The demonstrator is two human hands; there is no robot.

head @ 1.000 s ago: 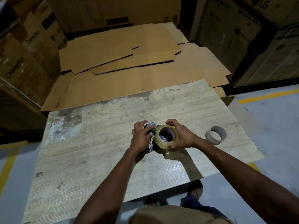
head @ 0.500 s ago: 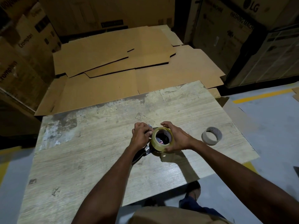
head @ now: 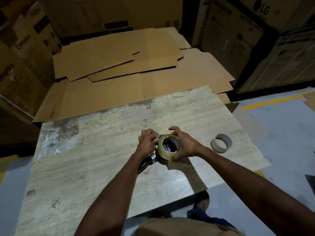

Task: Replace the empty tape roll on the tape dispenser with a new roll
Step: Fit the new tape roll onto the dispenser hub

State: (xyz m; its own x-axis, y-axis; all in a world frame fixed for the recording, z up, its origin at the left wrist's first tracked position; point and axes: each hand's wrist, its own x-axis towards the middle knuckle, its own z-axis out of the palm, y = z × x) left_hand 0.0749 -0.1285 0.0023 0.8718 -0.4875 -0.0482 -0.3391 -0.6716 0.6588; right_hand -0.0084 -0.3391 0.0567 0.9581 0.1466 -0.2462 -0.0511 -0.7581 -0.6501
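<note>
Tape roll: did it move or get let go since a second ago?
No, nothing visibly moved. The right-hand grip still holds the new tape roll over the dispenser, the left-hand grip still holds the dispenser, and the empty roll still sits on the table.

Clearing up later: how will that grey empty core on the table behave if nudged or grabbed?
The empty core is a thin-walled hollow ring, so probably light and squashable. It sits on its flat end on the table, so a nudge likely slides it; tipped over, it could roll.
</note>
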